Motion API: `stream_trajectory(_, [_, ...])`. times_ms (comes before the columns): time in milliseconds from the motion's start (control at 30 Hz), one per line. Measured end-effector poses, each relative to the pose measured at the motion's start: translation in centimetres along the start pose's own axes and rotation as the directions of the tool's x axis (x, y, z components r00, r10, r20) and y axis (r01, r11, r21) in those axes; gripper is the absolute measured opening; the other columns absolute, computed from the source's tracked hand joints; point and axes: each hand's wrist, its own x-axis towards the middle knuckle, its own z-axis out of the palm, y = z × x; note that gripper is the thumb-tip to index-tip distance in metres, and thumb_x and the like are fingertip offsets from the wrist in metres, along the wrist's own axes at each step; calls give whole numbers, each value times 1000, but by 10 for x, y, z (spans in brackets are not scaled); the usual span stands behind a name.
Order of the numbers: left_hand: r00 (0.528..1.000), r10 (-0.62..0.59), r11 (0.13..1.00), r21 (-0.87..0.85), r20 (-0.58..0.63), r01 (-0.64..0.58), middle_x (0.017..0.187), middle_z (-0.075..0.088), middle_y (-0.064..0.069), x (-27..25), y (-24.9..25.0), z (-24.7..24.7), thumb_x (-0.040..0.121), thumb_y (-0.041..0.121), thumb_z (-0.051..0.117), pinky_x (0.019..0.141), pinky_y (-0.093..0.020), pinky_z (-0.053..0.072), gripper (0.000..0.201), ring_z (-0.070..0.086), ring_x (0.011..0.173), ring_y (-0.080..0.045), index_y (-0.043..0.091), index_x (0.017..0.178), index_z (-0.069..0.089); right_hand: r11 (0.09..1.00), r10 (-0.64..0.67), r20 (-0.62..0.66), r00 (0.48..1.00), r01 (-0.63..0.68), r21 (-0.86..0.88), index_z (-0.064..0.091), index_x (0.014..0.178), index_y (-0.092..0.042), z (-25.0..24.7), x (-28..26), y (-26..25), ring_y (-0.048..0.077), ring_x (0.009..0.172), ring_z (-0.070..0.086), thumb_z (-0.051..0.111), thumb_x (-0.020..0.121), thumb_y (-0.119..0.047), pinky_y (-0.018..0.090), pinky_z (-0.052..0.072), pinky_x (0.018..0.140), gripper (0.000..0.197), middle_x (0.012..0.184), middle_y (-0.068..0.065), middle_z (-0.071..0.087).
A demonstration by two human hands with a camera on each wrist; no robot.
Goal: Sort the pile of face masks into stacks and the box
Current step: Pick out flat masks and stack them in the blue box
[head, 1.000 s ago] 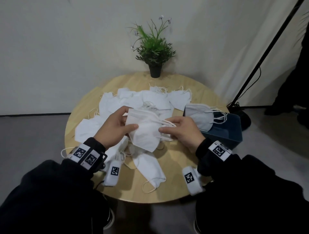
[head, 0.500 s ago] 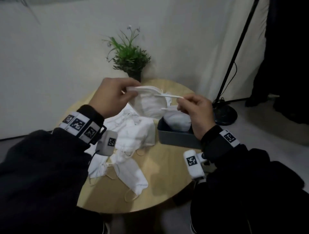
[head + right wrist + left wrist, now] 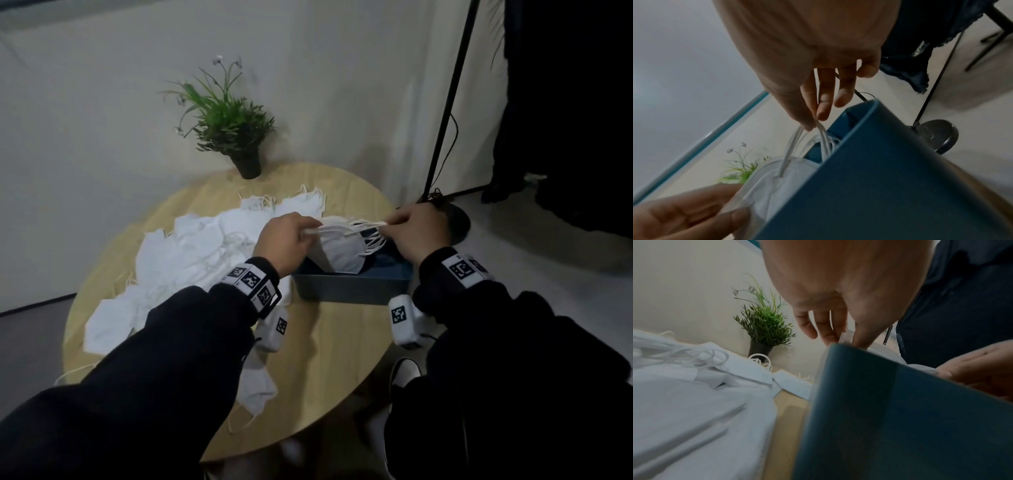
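Observation:
A white face mask [image 3: 339, 251] hangs folded over the dark blue box [image 3: 352, 289] at the table's right edge, its lower part inside the box. My left hand [image 3: 287, 240] pinches the mask's top edge on the left. My right hand [image 3: 416, 229] pinches its white ear loops [image 3: 823, 139] between thumb and forefinger on the right. In the right wrist view the mask [image 3: 777, 181] dips behind the box wall [image 3: 879, 178]. A loose pile of white masks [image 3: 202, 246] covers the table's left half.
A potted green plant [image 3: 227, 130] stands at the far edge of the round wooden table [image 3: 335, 359]. A black lamp stand [image 3: 445, 113] with a round base rises on the floor to the right. One mask [image 3: 257, 390] lies near the front edge.
Both hands have come down from chest height and moved right, lowering the held mask into the blue box. The head view has swung to the right.

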Motion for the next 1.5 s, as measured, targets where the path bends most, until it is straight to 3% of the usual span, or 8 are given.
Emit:
stream_trajectory(100, [999,4,999,46,-31,-3,112,67,-3,3,-6,7,94,18,63,92,-38,50,31,64,101,-27,28,121,74,978,21,26,999,-15,-208,71,69,-33,5,1,0,27,101,68,78,81,-34,46,49,102,14,96,-4,77])
stream_trajectory(233, [993,-37,999,36,-110,41,111,60,4,2,-10,10,89,17,66,93,-49,50,34,63,101,-22,34,118,63,965,-23,-35,999,13,-261,72,100,-31,11,0,-3,24,104,64,76,85,-35,44,34,99,16,100,-5,74])
stream_trajectory(500, [985,-30,993,-114,-170,10,111,57,10,-23,-30,-27,88,24,77,86,-25,47,24,60,94,-9,27,110,67,939,-221,-157,963,254,230,75,91,-21,30,-23,-28,5,67,59,76,86,-19,30,54,74,6,73,-10,63])
stream_trajectory(733, [969,-245,967,-67,39,247,88,73,12,-111,-102,-126,89,25,78,76,-21,48,6,66,86,-4,29,92,75,854,-293,225,929,148,498,73,82,-8,77,-92,-86,16,58,63,72,92,-10,28,52,54,11,71,19,69])
stream_trajectory(933, [873,-484,869,-82,64,488,91,70,11,-177,-178,-120,88,29,78,69,-18,45,9,65,87,-8,28,96,74,959,-205,479,854,79,271,74,103,-19,161,-111,-101,20,93,71,75,88,-21,42,59,89,15,101,-4,72])
stream_trajectory(1167, [856,-498,867,81,139,492,117,64,2,-175,-219,-104,87,33,78,85,-32,49,42,60,98,-17,27,125,63,991,128,420,898,-102,-85,49,147,-20,224,-85,-97,37,133,50,71,88,-42,49,44,111,67,152,13,44])
stream_trajectory(1367, [779,-582,812,219,231,542,119,53,-1,-178,-224,-91,73,44,84,77,-35,51,83,60,102,-24,28,142,42,918,144,384,912,23,-396,35,156,-21,235,-91,-100,40,138,37,81,78,-38,49,38,114,91,152,14,37])
stream_trajectory(1500, [777,-600,800,162,190,578,106,63,0,-178,-222,-93,71,35,88,77,-37,56,84,65,96,-25,26,141,42,990,-47,280,959,82,-117,41,147,-32,230,-91,-101,32,123,52,72,82,-9,46,47,107,75,135,9,49])
